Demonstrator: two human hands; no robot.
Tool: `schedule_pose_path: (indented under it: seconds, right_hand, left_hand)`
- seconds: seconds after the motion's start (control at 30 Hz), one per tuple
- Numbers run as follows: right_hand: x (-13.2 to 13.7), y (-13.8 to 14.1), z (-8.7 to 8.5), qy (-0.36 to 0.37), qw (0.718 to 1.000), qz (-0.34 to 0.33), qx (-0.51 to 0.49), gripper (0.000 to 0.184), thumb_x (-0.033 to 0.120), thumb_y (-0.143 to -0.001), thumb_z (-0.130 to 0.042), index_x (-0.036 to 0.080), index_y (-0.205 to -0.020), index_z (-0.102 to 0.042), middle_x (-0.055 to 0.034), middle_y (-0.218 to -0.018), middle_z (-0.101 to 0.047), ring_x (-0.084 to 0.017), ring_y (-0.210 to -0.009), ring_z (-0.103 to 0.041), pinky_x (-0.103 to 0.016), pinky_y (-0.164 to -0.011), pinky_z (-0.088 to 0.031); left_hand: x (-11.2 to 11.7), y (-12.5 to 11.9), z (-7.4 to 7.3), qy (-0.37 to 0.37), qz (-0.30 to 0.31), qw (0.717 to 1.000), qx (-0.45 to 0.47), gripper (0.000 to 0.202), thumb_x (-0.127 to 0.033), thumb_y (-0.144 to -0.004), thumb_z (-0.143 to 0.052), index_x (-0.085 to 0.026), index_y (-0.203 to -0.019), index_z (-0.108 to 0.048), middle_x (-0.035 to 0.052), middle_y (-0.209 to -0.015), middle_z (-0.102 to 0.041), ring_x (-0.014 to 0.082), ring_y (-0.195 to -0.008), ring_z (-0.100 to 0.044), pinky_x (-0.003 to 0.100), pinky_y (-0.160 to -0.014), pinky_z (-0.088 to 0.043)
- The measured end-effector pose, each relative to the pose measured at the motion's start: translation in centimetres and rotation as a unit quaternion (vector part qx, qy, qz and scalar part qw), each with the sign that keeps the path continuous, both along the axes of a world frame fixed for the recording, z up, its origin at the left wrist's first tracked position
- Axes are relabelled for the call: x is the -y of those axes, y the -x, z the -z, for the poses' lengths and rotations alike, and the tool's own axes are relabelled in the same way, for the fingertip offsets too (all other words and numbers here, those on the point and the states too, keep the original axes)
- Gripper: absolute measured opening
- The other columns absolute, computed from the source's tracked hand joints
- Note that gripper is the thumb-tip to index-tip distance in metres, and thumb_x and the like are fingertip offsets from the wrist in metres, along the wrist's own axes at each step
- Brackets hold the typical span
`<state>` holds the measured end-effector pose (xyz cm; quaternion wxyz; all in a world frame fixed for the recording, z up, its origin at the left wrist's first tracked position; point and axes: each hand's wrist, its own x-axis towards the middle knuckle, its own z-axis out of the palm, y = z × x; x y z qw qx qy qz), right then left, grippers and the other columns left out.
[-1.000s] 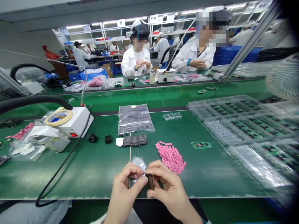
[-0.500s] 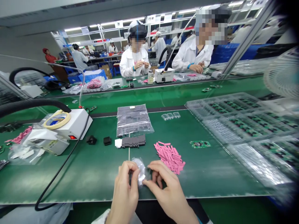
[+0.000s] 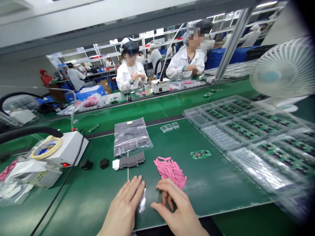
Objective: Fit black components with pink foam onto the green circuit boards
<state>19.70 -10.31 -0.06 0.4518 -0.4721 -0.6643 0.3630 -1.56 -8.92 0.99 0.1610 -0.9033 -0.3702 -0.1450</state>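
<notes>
Smooth, faintly glossy green mat [image 3: 103,193] across the bench. Thin, shiny clear plastic film [image 3: 142,202], bright along its creases. Glossy transparent plastic bag [image 3: 148,143] around matt dark parts [image 3: 129,137]. Matt, soft-looking pink strips [image 3: 169,170], foam or rubber, hard to tell which. Clear moulded plastic trays [image 3: 246,131], glossy and ridged, over circuit boards [image 3: 241,131] with a lacquered green sheen. Smooth white plastic fan [image 3: 278,67]. Dull, pale metal upright [image 3: 232,42]. Matt paper masking tape [image 3: 45,148]. Smooth white plastic casing [image 3: 72,147]. Dull black flexible hose [image 3: 24,131].
</notes>
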Motion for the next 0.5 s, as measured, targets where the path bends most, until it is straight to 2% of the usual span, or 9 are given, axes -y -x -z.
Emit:
schedule_pose_path:
  seconds: [0.07,0.13,0.27,0.37,0.5]
  right_hand:
    - [0.0,-0.1,-0.1,-0.007,1.0,-0.004,0.004,0.026,0.007,-0.08,-0.072,0.022,-0.098,-0.059,0.0004,-0.091,-0.06,-0.012,-0.064,-0.055,-0.023,-0.061,-0.049]
    - [0.0,-0.2,-0.1,-0.02,1.0,-0.009,0.006,0.029,0.004,-0.077,-0.072,0.021,-0.097,-0.059,0.0013,-0.088,-0.058,-0.011,-0.062,-0.054,-0.022,-0.06,-0.048]
    - [-0.2,-0.4,0.0,-0.039,0.999,0.002,0.018,0.036,-0.002,-0.069,-0.073,0.019,-0.095,-0.059,0.0038,-0.079,-0.054,-0.01,-0.059,-0.053,-0.02,-0.057,-0.047]
    - [-0.5,-0.5,0.4,-0.064,0.997,0.003,0.034,0.036,0.0,-0.068,-0.074,0.019,-0.096,-0.06,0.0044,-0.076,-0.053,-0.01,-0.056,-0.053,-0.02,-0.058,-0.049]
    - [-0.7,-0.5,2.0,-0.112,0.993,-0.016,0.022,0.024,0.016,-0.08,-0.073,0.02,-0.101,-0.061,0.0011,-0.081,-0.061,-0.009,-0.051,-0.054,-0.019,-0.057,-0.051]
  left_hand:
    - [-0.2,0.1,-0.2,-0.001,0.005,1.0,-0.029,0.066,0.006,-0.073,-0.038,-0.013,-0.133,-0.059,0.0109,-0.137,-0.065,0.0222,-0.122,-0.064,0.035,-0.095,-0.058]
    - [-0.2,0.4,-0.3,0.005,0.022,0.999,-0.05,0.067,0.004,-0.075,-0.039,-0.013,-0.139,-0.055,0.0115,-0.139,-0.063,0.0239,-0.124,-0.063,0.037,-0.097,-0.057]
    - [-0.2,1.7,0.0,0.042,0.073,0.995,-0.053,0.06,-0.018,-0.094,-0.046,-0.015,-0.153,-0.036,0.0114,-0.14,-0.061,0.0262,-0.125,-0.061,0.036,-0.1,-0.054]
    - [-0.1,2.7,0.8,0.084,0.072,0.994,-0.005,0.057,-0.021,-0.1,-0.043,-0.02,-0.156,-0.03,0.0081,-0.141,-0.061,0.0217,-0.129,-0.058,0.033,-0.108,-0.046]
    - [0.2,2.9,2.2,0.102,0.051,0.986,0.124,0.05,-0.013,-0.101,-0.039,-0.023,-0.15,-0.044,0.0088,-0.137,-0.065,0.0191,-0.132,-0.055,0.031,-0.111,-0.043]
